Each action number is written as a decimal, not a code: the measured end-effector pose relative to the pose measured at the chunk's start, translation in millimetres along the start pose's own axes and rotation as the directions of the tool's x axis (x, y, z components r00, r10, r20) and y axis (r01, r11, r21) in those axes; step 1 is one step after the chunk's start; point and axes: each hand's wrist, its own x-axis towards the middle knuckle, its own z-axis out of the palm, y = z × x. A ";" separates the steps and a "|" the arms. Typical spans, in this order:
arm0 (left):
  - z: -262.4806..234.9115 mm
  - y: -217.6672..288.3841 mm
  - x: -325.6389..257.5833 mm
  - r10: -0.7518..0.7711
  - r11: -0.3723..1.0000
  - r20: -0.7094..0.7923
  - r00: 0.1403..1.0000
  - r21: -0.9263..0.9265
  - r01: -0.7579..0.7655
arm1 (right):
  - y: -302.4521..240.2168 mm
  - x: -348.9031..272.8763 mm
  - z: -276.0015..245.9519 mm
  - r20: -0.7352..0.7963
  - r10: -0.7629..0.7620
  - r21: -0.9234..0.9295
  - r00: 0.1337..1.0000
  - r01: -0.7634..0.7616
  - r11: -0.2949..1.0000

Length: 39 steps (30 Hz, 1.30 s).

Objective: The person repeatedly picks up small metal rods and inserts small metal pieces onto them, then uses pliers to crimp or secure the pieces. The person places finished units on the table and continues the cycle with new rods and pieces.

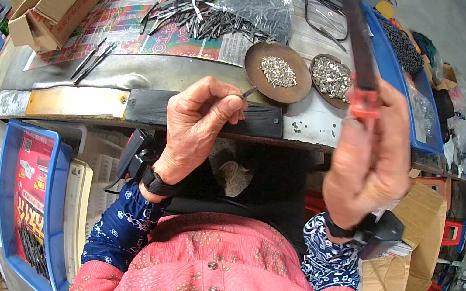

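My left hand [198, 124] is closed in a pinch over the table's front edge. Between its thumb and fingers pokes the tip of a thin dark strip [249, 91]; the rest of it is hidden. Beneath that hand lies a black strip [201, 114] fixed along the edge, with a screw at its right end. My right hand [373, 160], blurred by motion, is wrapped round a long dark bar-shaped tool [359, 37] with a red part at the grip. The tool points up and away, beyond the top of the view. A round brown dish [278, 95] holds small silvery pieces.
Behind the right hand, a second dish [340, 103] holds silvery bits. Farther back, dark strips [204, 23] are heaped beside a clear plastic bag [263, 2]. A cardboard box [59, 2] stands at left. Blue trays flank me, one [61, 172] low left, another [430, 126] right.
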 end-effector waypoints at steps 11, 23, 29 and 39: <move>0.9 -0.2 1.0 0.007 1.000 -0.005 1.000 0.028 -0.006 | 21.2 -18.4 -6.4 0.277 0.092 -0.175 0.956 -0.044 0.984; 4.8 14.3 -3.1 -0.089 0.993 -0.007 0.996 -0.084 0.089 | 92.6 -56.0 -67.0 -0.128 0.441 -0.557 0.888 -0.432 0.709; 9.4 25.4 -11.8 -0.207 0.970 0.000 0.978 -0.132 0.205 | 119.7 -65.5 -74.6 -0.152 0.489 -0.721 0.859 -0.434 0.540; 10.5 26.4 -18.6 -0.259 0.966 -0.018 0.966 -0.016 0.259 | 156.5 -73.0 -79.7 -0.113 0.468 -0.910 0.877 -0.280 0.305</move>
